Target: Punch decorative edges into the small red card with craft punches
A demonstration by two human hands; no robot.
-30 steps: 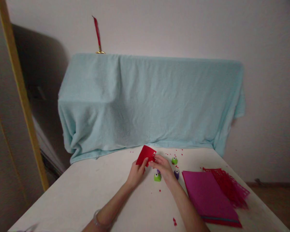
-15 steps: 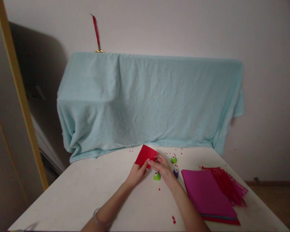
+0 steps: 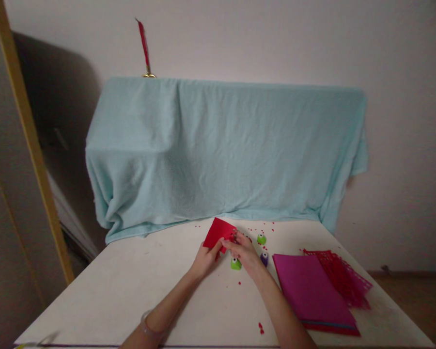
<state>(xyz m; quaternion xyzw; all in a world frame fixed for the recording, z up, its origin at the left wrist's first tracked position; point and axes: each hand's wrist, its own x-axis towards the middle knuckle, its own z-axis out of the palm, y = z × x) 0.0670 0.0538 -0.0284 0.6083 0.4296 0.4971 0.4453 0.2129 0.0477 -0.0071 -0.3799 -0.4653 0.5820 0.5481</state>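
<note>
A small sheet of red paper (image 3: 218, 232) is held up over the middle of the table, tilted, with holes or cuts along its right edge. My left hand (image 3: 204, 258) grips its lower left part, thumb on top. My right hand (image 3: 242, 249) is closed at the right edge, its fingers pinching the paper; whether they also hold something small is hidden. Near my right hand stand a green craft punch with an eye-like spot (image 3: 236, 263), another green one (image 3: 261, 239) farther back, and a purple one (image 3: 264, 259) beside my right wrist.
Right of my forearm lies a stack of magenta and red paper (image 3: 312, 291), with hole-filled red sheets (image 3: 339, 276) partly beside it. Red scraps (image 3: 260, 328) dot the white table (image 3: 131, 286). A light blue cloth (image 3: 232, 150) hangs behind, over something bulky.
The hands and the red paper stay almost in place, with only slight finger movement at the right edge. A little red shows behind the right fingers. The view has shifted slightly.
</note>
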